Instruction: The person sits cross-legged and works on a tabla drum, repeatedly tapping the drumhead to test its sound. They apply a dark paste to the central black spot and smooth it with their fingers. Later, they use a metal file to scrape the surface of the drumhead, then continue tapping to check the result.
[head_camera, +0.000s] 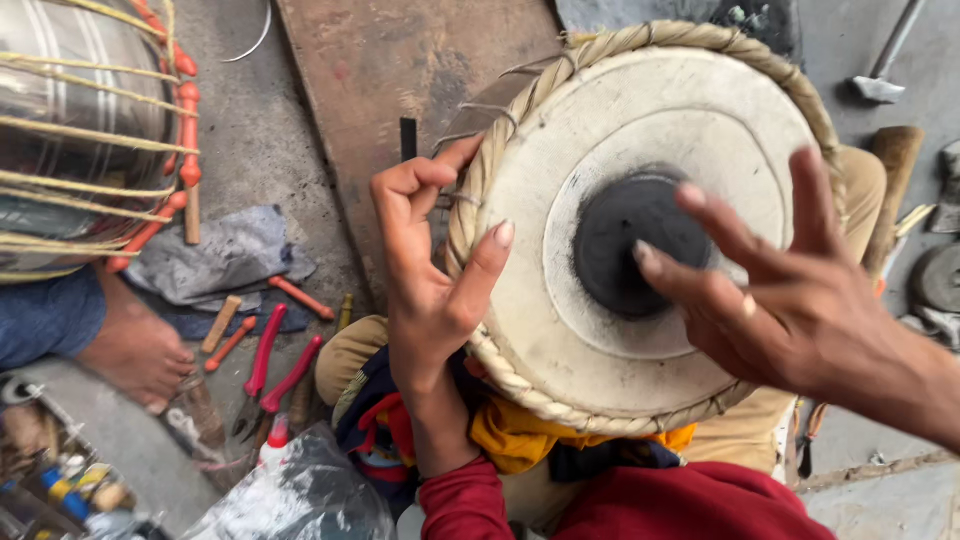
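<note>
A tabla drum (640, 240) rests on the person's lap, its pale skin head with the black centre spot facing up. The left hand (430, 270) grips the braided rim, thumb pressed on the skin. The right hand (790, 290) hovers open over the black spot (fingers spread, grasping nothing). Red-handled pliers (272, 372) lie on the floor nearby.
</note>
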